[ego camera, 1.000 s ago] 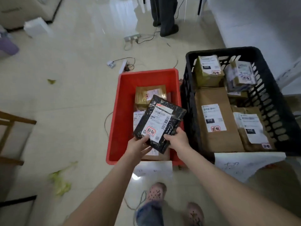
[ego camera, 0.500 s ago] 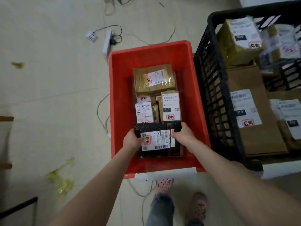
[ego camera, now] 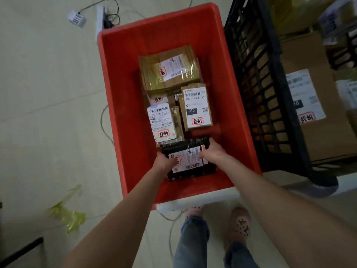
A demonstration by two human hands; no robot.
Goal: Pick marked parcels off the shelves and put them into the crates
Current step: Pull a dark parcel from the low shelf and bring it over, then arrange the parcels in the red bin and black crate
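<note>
Together left hand, right hand curl fingers round black parcel.

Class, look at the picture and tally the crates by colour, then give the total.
Red crate: 1
Black crate: 1
Total: 2

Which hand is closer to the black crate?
Right. The right hand grips the black parcel at the end nearest the black crate; the left hand grips the far end.
</note>
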